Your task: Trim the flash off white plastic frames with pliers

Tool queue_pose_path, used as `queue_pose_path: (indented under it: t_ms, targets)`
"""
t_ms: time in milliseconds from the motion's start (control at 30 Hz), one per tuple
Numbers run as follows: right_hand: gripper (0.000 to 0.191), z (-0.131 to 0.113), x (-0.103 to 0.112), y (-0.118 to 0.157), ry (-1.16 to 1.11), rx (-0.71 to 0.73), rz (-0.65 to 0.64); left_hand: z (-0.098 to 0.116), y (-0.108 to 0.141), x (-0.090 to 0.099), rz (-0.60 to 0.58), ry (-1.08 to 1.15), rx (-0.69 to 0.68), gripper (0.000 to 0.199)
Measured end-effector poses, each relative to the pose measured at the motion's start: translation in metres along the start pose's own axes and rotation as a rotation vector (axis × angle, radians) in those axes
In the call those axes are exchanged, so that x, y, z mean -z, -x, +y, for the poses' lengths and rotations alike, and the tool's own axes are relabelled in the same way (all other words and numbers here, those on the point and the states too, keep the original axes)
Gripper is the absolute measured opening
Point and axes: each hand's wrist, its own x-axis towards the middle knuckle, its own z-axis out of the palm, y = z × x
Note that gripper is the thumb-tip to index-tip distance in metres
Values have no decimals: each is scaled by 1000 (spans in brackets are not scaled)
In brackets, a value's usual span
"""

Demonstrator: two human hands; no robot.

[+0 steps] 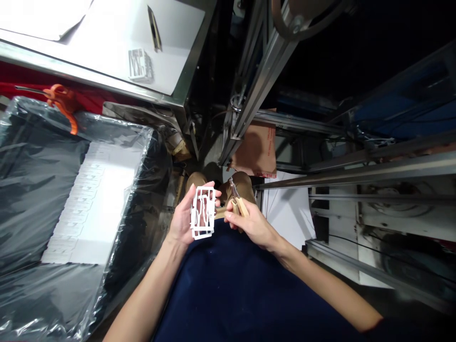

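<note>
My left hand holds white plastic frames with rectangular openings and thin inner strips, palm turned up under them. The frames look stacked, one slightly offset below another. Close by on the right, my right hand is wrapped around the tan handles of a pair of nippers. Their metal jaws point up and away from me, apart from the frames. Whether the jaws are parted is too small to tell. A similar white stack stands on the table at upper left, beside a cutter knife.
At left, a bin lined with clear plastic holds rows of white parts. An orange spring clamp grips near its rim. The metal table edge lies beyond. Aluminium framing and a brown paper sack are ahead and right.
</note>
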Motion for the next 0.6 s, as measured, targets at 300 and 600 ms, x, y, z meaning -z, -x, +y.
queue_pose_path:
  t_ms: [300,600]
  targets:
    - [21,7,-6,3,75,51,36,-1,-2,-1,22,-24,-10,36]
    - [36,14,-10,-8,171,72,198,-13,-10,-22,256,-480,-252,25]
